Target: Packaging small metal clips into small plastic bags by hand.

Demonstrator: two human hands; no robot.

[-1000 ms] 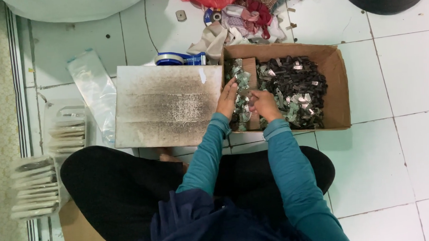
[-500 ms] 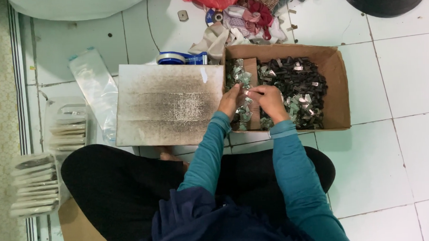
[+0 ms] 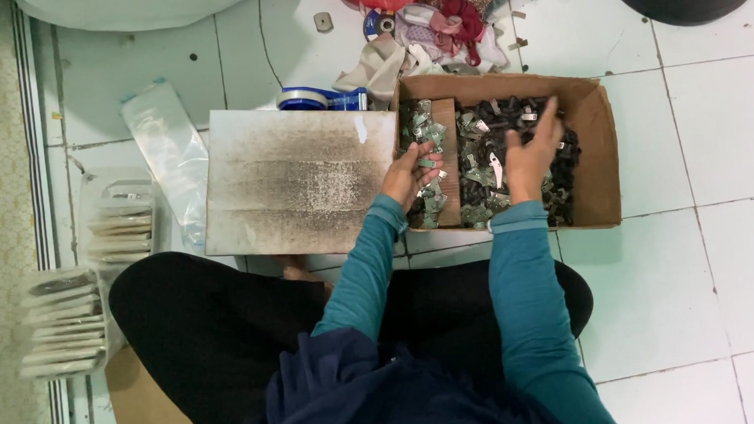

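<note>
Your cardboard box (image 3: 596, 153) lies open on the floor, right of centre. In its left compartment sits a narrow strip of small silvery-green metal pieces (image 3: 423, 136); the wider right compartment holds a heap of dark pieces (image 3: 567, 155) mixed with silvery ones.

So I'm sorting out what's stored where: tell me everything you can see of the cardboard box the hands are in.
The cardboard box is brown, shallow and open-topped, lying flat on the white tiled floor. An upright cardboard strip splits it into a narrow left section and a wide right one. Both hold heaps of small metal parts, silvery and dark. The left hand rests in the narrow section; the right hand hovers over the wide one. A stained board abuts its left side, cloth lies behind it.
</note>
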